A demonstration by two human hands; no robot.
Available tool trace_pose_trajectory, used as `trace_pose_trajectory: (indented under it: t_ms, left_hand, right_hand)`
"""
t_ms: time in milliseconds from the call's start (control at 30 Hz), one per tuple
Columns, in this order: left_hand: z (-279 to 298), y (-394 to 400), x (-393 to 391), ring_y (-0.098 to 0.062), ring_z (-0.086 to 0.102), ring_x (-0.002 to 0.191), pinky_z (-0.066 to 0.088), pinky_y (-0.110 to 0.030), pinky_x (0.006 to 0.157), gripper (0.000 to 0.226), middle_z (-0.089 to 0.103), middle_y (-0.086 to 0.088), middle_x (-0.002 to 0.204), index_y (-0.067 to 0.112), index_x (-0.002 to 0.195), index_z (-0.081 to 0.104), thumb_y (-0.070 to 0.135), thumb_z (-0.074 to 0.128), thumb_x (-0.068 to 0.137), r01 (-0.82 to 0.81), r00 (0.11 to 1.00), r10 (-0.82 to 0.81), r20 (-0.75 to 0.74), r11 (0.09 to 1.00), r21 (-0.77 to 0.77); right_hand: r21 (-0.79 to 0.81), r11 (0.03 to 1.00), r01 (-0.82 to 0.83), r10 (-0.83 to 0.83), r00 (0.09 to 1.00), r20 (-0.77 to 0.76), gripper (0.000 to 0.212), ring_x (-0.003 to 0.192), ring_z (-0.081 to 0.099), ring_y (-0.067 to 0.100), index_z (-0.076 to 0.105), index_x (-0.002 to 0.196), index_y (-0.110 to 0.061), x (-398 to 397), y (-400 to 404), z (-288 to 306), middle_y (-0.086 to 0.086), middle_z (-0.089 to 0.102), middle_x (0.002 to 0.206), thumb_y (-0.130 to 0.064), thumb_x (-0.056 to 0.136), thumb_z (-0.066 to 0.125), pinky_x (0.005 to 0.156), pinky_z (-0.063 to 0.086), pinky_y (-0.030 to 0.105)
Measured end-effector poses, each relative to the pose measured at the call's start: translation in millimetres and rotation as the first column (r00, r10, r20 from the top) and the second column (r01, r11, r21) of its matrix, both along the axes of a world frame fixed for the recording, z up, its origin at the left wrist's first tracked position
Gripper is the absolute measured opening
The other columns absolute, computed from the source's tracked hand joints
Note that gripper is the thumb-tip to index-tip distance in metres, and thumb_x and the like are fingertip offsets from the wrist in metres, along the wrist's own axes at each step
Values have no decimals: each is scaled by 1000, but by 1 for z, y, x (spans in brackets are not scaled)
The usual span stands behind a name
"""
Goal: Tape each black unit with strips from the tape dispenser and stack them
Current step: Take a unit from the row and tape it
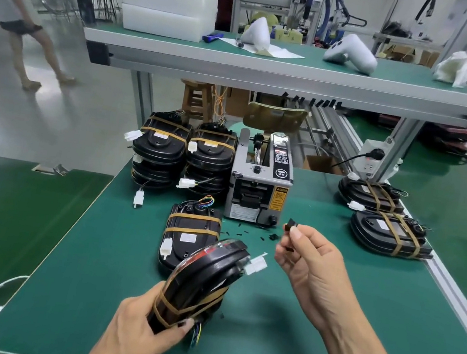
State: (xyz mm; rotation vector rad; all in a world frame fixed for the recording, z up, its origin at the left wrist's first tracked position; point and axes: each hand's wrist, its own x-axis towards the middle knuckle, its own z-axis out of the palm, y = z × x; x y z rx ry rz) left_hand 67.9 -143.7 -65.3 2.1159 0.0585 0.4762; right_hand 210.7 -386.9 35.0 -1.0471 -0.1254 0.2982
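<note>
Head view: the job looks to be somewhere in the middle. Two stacks of black units (pixel 181 155) stand at the far left of the green table (pixel 324 331), just beside the tape dispenser (pixel 259 181), and these are probably the finished ones. One more unit (pixel 189 239) lies flat in front of the stacks, banded and with its white connector showing. Two further banded units (pixel 385 221) lie at the right edge of the table, well apart from the stacks; whether they await tape or are done cannot be told. Small black scraps are scattered on the table below the dispenser.

The unit in hand (pixel 202 283) is tilted on edge above the near part of the table, its white connector (pixel 256 264) pointing right. The left hand (pixel 137 337) grips its lower end, fingers curled round the body. The right hand (pixel 309 262) is raised to the right of it, apart from the unit, thumb and forefinger pinching a short black tape strip (pixel 291 226) just in front of the dispenser. By my reading, the strip is yet to be laid on this unit, which must then be stacked.
</note>
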Motion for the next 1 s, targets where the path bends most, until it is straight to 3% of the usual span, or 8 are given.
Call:
trace_pose_trajectory:
  t_ms: [133, 300, 400, 500, 600, 733, 1000]
  left_hand:
    - [1, 0, 0, -6, 51, 60, 51, -13, 65, 42, 72, 9, 70, 45, 109, 66, 52, 77, 68, 0, 1000, 0, 0, 1000, -6]
    - [1, 0, 0, -13, 54, 61, 53, -18, 66, 42, 74, 6, 72, 45, 110, 67, 53, 78, 70, 3, 1000, -3, -21, 1000, -12]
    - [0, 1, 0, -10, 55, 62, 53, -15, 67, 42, 76, 7, 75, 48, 110, 67, 54, 78, 70, 2, 1000, -3, -23, 1000, -10]
    - [0, 1, 0, -15, 57, 62, 54, -17, 67, 42, 76, 6, 75, 48, 110, 67, 54, 78, 70, 3, 1000, -4, -23, 1000, -12]
    - [0, 0, 1, -19, 57, 60, 53, -17, 66, 42, 75, 6, 73, 47, 109, 67, 54, 78, 69, -3, 1000, 3, -23, 1000, -7]
    - [0, 0, 1, -10, 55, 60, 52, -13, 66, 42, 75, 8, 73, 53, 109, 67, 54, 78, 69, 0, 1000, 0, -14, 1000, -6]
    - [0, 1, 1, -16, 58, 62, 53, -13, 68, 42, 76, 9, 75, 52, 111, 67, 53, 79, 71, 8, 1000, -8, -16, 1000, 0]
  right_hand:
    - [-49, 998, -45, 44, 999, -19, 4, 78, 66, 13, 76, 81, -25, 1, -5, -1, 3, 68, 84, -27, 81, 80, 72, 56, 26]
    - [-77, 995, -68, 65, 997, -48, 12, 62, 56, 14, 74, 81, -24, 2, -9, -4, 4, 60, 70, -24, 80, 86, 62, 53, 23]
    - [-94, 995, -31, 22, 995, -95, 11, 60, 61, 15, 76, 81, -23, 2, -10, -8, 7, 67, 71, -28, 74, 83, 58, 54, 23]
    - [-104, 995, -2, -13, 989, -144, 17, 75, 76, 21, 74, 89, -15, 2, -12, -13, 16, 78, 90, -24, 76, 80, 61, 59, 23]
    - [-70, 998, 1, -13, 986, -167, 28, 86, 79, 25, 71, 97, -10, 2, -12, -16, 21, 78, 102, -21, 73, 81, 64, 61, 24]
    - [-28, 1000, 14, -18, 984, -177, 32, 90, 79, 27, 71, 101, -8, 1, -12, -17, 22, 77, 105, -18, 72, 81, 67, 62, 25]
    - [-36, 999, -13, 9, 993, -117, 32, 108, 75, 33, 77, 101, -7, -3, -15, -18, 23, 75, 115, -21, 73, 83, 78, 61, 27]
